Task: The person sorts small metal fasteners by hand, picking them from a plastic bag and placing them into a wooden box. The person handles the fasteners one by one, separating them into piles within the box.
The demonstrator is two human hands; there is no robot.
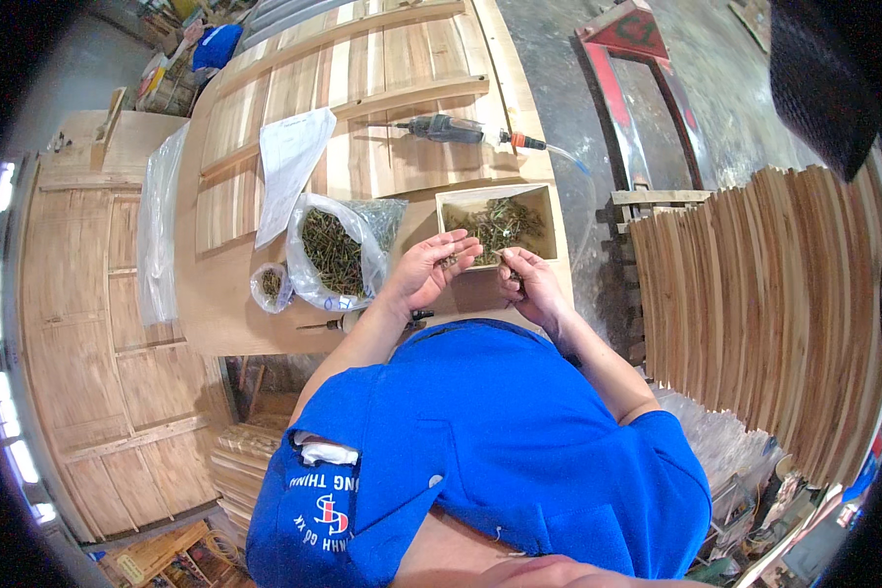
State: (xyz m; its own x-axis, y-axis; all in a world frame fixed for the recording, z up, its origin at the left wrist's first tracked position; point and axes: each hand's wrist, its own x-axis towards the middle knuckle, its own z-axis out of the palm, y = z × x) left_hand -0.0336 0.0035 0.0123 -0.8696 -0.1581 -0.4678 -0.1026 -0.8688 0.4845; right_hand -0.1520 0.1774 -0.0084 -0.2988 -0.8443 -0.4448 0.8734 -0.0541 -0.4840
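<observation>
My left hand [431, 271] is turned palm up with its fingers partly curled, and a few small screws lie in it. My right hand [534, 284] has its fingers closed around screws, thumb and forefinger pinched together. Both hands are at the near side of a pale wooden box [446, 204], which holds a loose heap of brass-coloured screws [505, 220]. Left of my left hand stands an open clear plastic bag [375, 267] full of similar screws [331, 253]. Beside that bag is a smaller plastic bag [270, 287] with screws.
An air screwdriver [446, 128] with a hose lies beyond the box on slatted wooden panels [363, 73]. Another driver [348, 321] lies by my left forearm. A paper sheet [292, 167] rests left. Stacked boards [745, 294] and a red pallet jack [627, 59] stand right.
</observation>
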